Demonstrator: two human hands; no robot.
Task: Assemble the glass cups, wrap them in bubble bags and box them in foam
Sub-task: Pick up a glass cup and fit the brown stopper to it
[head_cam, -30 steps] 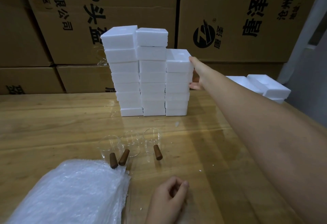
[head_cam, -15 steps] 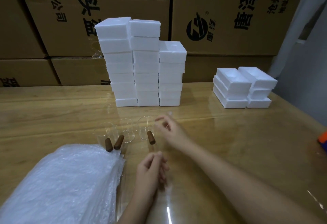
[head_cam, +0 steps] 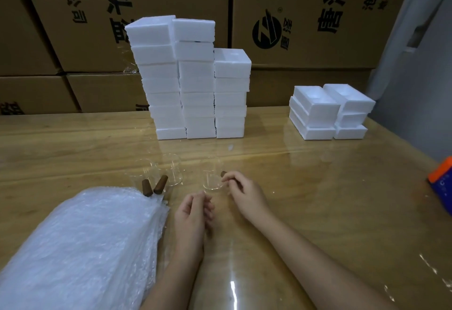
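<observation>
Bags (head_cam: 80, 243): heaped near left, edge just beside two brown handles.
Left cups (head_cam: 146, 175): two, upright on the bench (head_cam: 318, 187).
Foam stacks (head_cam: 193, 77): three tall columns behind the cups.
Left hand (head_cam: 193, 214): your grip slack, holding nothing.
Right cup (head_cam: 211, 177): upright, just ahead of your hands.
Right hand (head_cam: 244, 192): your grip pinched on its handle.
Low foam (head_cam: 327, 111): far right, well apart.

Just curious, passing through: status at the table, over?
Right hand pinches handle of glass cup. Left hand idle, empty. Two other cups stand apart, left.
</observation>
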